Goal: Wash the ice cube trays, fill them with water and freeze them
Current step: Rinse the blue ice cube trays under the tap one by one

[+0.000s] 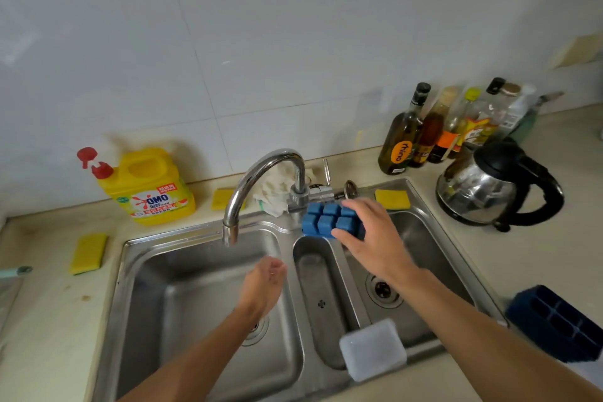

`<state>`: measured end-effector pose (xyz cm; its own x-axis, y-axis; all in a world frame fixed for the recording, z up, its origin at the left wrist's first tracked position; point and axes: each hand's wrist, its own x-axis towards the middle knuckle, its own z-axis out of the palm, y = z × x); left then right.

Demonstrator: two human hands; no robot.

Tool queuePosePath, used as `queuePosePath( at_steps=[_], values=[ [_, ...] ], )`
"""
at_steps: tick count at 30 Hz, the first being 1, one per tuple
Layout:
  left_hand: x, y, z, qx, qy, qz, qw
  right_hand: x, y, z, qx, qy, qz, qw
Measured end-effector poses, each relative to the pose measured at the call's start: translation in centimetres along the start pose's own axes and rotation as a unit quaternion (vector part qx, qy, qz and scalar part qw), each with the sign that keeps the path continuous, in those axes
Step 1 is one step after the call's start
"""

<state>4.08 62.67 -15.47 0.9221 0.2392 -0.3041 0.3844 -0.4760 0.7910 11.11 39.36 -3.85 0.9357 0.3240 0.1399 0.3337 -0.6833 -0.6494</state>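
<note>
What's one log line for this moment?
right hand: grips upside-down light blue plastic ice cube tray | left hand: open, empty, under curved steel faucet spout

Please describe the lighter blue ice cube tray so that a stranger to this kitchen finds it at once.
Start at the steel sink and follow its back rim to the base of the faucet. Right of it lies the light blue ice cube tray, bottom up, under the right hand. The other tray, on the right counter, is navy and cavities up.
</note>
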Motion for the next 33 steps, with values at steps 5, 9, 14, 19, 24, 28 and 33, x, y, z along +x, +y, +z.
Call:
queuePosePath(
  at_steps=[5,9,14,19,24,28,33],
  values=[
    [-1.2,3.0,3.5,0.034,0.026,0.012,0.999,-0.7,1.7,-6.9,0.055,0.166,-0.090,0.980],
    [-2.7,6.1,6.9,0.071,0.046,0.002,0.996,-3.0,7.4,-8.1,0.061,0.144,-0.049,0.986],
    [-4.6,8.8,10.6,0.078,0.088,0.001,0.993,-10.4,17.8,-5.0,-0.072,-0.089,0.102,0.988],
    [-7.0,10.3,13.3,0.113,0.106,-0.023,0.988,-6.7,16.2,-8.9,0.027,0.044,0.006,0.999],
    [-8.2,12.1,14.7,0.119,0.120,-0.029,0.985,-3.3,14.8,-11.9,0.083,0.157,-0.106,0.978],
    [-9.1,12.6,15.2,0.126,0.122,-0.005,0.985,-8.1,20.8,-6.9,0.015,-0.038,0.063,0.997],
    [-8.6,12.8,15.8,0.143,0.114,0.004,0.983,-9.9,23.2,-5.4,0.035,-0.045,0.111,0.992]
  ],
)
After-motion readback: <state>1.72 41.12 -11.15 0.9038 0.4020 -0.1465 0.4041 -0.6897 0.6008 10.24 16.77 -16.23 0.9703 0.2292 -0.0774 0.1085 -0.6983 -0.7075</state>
